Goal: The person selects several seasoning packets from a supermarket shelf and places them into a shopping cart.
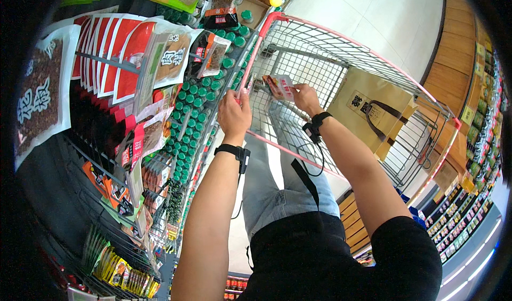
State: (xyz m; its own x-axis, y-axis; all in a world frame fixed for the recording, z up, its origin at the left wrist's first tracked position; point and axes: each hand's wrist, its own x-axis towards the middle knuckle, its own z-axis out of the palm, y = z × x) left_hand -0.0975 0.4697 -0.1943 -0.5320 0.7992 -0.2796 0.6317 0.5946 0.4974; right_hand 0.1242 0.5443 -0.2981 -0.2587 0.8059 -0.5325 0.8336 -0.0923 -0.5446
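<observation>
My left hand (pixel 235 115) is closed around the pink-red rim of a wire shopping cart (pixel 344 37), at its near left side. My right hand (pixel 307 99) pinches a small printed food packet (pixel 280 87) by its edge, over the cart's wire basket. Deeper in the cart, to the right of that hand, stands a tan paper bag (pixel 344 101) with dark handles. Both wrists wear black straps with small devices and cables.
At the left, a shelf rack holds hanging seasoning packets (pixel 44 89), red-and-white packets (pixel 132 61) and rows of green-capped bottles (pixel 192 109). Wooden display panels (pixel 452 41) and stocked shelves (pixel 480 121) curve along the right. Pale floor tiles (pixel 372 5) lie beyond the cart.
</observation>
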